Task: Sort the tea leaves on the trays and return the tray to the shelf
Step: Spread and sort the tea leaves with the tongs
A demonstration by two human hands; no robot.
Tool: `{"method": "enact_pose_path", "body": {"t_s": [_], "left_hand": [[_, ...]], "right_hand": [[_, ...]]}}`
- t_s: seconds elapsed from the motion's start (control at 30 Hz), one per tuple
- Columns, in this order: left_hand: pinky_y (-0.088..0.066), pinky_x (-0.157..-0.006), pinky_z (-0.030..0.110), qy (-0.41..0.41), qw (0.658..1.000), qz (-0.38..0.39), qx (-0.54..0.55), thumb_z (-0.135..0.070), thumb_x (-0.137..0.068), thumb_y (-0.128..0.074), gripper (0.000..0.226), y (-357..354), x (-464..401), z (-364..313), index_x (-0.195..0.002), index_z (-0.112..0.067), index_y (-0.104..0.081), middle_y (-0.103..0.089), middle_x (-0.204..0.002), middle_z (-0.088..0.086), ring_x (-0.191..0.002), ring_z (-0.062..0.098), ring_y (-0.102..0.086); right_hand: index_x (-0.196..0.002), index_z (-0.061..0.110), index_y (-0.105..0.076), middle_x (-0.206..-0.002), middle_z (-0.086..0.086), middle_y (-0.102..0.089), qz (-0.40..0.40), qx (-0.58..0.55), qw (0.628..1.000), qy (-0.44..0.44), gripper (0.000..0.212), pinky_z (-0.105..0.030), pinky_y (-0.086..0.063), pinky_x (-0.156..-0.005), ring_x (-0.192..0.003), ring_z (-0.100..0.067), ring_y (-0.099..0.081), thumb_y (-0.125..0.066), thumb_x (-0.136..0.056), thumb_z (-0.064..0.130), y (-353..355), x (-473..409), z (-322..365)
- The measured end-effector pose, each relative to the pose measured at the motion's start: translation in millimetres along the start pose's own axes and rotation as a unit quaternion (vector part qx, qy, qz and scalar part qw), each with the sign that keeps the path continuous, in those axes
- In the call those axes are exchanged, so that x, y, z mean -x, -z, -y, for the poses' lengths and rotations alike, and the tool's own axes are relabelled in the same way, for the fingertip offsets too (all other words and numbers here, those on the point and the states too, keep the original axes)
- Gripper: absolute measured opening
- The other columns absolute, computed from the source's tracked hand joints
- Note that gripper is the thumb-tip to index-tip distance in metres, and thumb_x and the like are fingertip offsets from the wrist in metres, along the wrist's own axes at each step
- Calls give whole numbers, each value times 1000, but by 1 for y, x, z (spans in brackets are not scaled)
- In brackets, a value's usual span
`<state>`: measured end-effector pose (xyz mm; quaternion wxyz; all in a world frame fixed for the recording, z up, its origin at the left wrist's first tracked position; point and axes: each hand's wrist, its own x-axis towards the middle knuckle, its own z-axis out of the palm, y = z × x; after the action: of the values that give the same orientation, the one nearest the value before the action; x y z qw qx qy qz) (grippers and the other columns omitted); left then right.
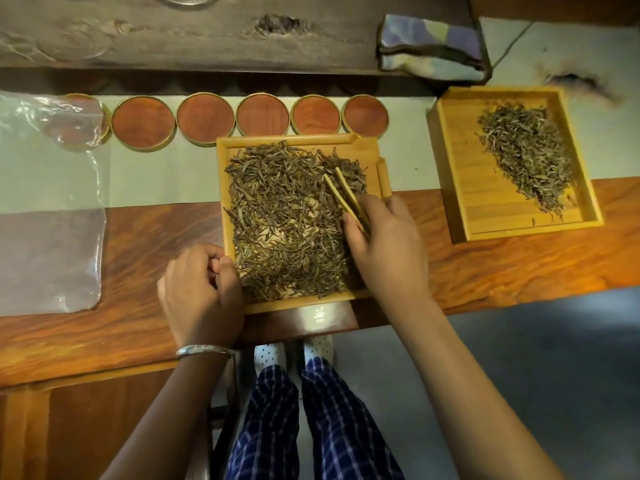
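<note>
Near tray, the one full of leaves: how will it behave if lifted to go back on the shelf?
The near tray looks like rigid wood, so it probably won't flex. Its rim is low and the loose tea leaves cover nearly the whole floor, so a tilt would likely spill them. The dry leaves probably add little weight. The left hand rests at its corner.

Warm, dim indoor light fell from above, brightest on the near tray and wooden table, where a small glare spot showed. The far shelf lay in shadow. Wide-angle distortion bent the edges; corners blurred.
</note>
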<state>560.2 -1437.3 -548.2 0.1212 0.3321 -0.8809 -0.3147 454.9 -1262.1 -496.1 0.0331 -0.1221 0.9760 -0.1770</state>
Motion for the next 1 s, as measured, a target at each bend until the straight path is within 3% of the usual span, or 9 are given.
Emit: {"method": "enact_pose_path", "body": {"t_s": [0.17,0.87,1.0], "left_hand": [[-22,-70,30,11,1000,1,-7,-22,-79,-44,5,-1,0,0,-74,-22,-46,-45,-68,-4,-70,19,-39],[-23,-72,32,4,1000,7,-2,-22,-80,-42,6,0,0,0,-75,-23,-46,-45,-70,-4,-70,17,-38],[-24,-72,32,-2,1000,6,-3,-22,-81,-42,7,0,1,-1,-75,-22,-46,-46,-70,-5,-70,16,-37]], "right_hand": [[-119,10,-59,-99,-11,-54,-37,5,999,-2,33,-25,-32,-63,-86,-27,-56,-51,-95,32,4,-11,-5],[-118,12,-60,-101,-10,-55,0,-4,1000,-5,33,-26,-35,-63,-85,-27,-58,-53,-94,32,14,-3,-17],[-118,12,-61,-98,-8,-54,4,4,1000,-3,33,-24,-34,-58,-79,-24,-56,-53,-94,33,16,4,-17]]}}
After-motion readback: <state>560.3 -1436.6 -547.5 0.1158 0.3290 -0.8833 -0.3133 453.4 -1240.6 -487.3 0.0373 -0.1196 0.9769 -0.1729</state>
